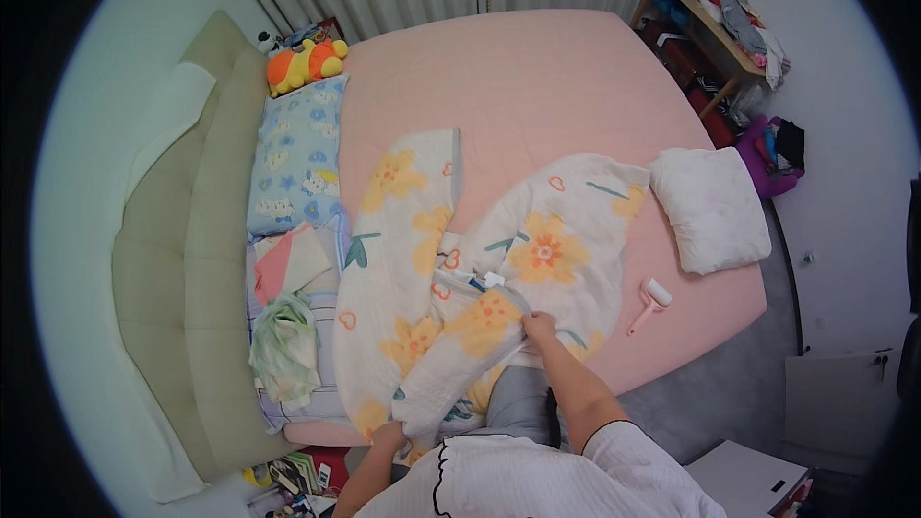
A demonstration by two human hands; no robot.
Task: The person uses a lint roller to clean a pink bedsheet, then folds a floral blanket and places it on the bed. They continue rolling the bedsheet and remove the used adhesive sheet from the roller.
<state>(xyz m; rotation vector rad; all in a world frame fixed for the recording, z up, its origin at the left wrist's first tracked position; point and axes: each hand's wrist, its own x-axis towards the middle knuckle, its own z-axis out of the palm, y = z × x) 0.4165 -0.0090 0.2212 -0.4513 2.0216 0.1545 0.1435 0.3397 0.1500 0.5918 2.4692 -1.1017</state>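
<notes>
A white blanket [549, 219] with yellow flowers, orange hearts and grey edging lies loosely folded across the near half of a bed. My right hand [540, 326] grips its grey-edged border near the middle. Lower left, my left hand [388, 437] holds another part of the same blanket, close to the bed's front edge. White tags [493, 280] show in the fold between the two layers. Right of the blanket, a pink-handled lint roller [650, 304] rests on the pink fitted sheet [518, 72].
A blue patterned pillow [296, 158], a plush toy [306, 66] and crumpled cloths [286, 345] lie by the padded headboard [155, 288]. A folded white quilt [709, 208] sits at the bed's right edge. Beyond stands a wooden bench [709, 21] piled with clothes. A white cabinet [748, 478] stands lower right.
</notes>
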